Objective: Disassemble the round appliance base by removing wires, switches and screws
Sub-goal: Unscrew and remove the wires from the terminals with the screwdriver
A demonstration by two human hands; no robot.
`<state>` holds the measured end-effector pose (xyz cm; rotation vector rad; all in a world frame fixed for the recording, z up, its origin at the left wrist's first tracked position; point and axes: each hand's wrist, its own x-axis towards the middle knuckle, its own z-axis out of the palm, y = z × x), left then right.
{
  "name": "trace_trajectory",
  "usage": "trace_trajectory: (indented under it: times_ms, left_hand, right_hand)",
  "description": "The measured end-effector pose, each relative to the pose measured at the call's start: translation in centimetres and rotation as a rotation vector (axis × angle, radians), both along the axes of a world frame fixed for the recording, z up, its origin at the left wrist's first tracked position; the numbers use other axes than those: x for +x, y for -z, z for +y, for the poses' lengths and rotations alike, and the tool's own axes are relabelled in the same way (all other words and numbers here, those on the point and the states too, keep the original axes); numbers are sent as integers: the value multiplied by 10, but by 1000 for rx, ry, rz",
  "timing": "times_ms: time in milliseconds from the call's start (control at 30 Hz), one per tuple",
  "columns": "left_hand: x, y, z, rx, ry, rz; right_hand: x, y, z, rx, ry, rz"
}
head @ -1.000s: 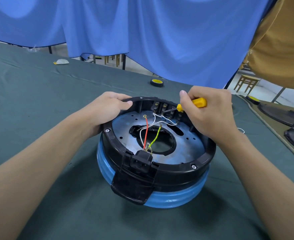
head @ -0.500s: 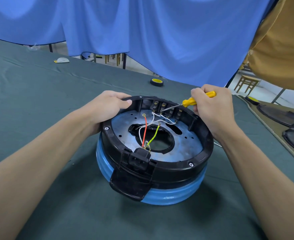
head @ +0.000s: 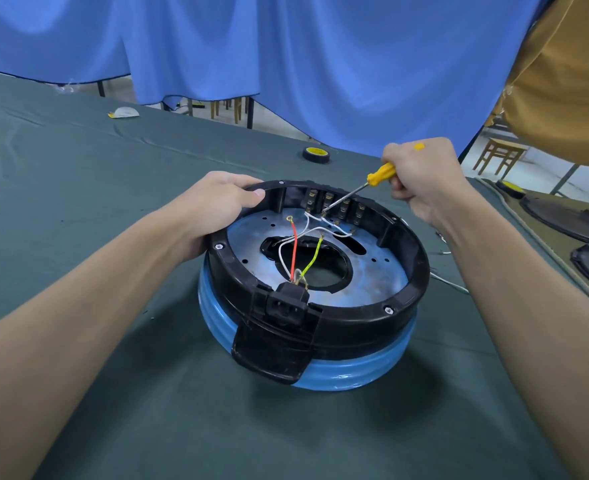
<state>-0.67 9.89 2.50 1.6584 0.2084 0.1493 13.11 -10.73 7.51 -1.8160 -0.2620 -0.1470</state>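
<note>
The round appliance base [head: 403, 303] has a black rim over a blue body and sits upside down on the green cloth. My left hand [head: 216, 206] grips its far-left rim, thumb over the edge. My right hand [head: 421, 178] holds a yellow-handled screwdriver [head: 381, 174] whose tip touches the row of switches [head: 334, 206] on the far inner wall. White wires [head: 306, 233], a red wire [head: 294, 247] and a yellow-green wire [head: 312, 261] run across the metal plate to the black power socket [head: 286, 303] at the near rim.
A roll of black-and-yellow tape [head: 316, 154] lies behind the base. Dark round parts [head: 563, 220] rest on a mat at the right. A loose wire [head: 448, 282] lies right of the base. Blue curtains hang at the back; a person in a brown top [head: 563, 64] stands at upper right.
My right hand has drawn back and up to the right, tilting the screwdriver handle higher while the tip stays at the switches. My left hand stays on the rim.
</note>
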Motion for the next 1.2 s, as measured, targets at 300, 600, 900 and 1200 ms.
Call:
trace_trajectory:
  times_ms: [300, 600, 900, 1200]
  left_hand:
    - [-2, -2, -3, -18, -1, -1]
    - [1, 2, 0, 3, 12, 2]
    - [1, 2, 2, 21, 20, -5]
    - [1, 2, 2, 18, 5, 6]
  right_hand:
    - [0, -4, 5, 30, -2, 95]
    - [-29, 17, -12, -87, 37, -271]
    - [-49, 22, -10, -266, 71, -643]
    - [-49, 21, -11, -248, 57, -618]
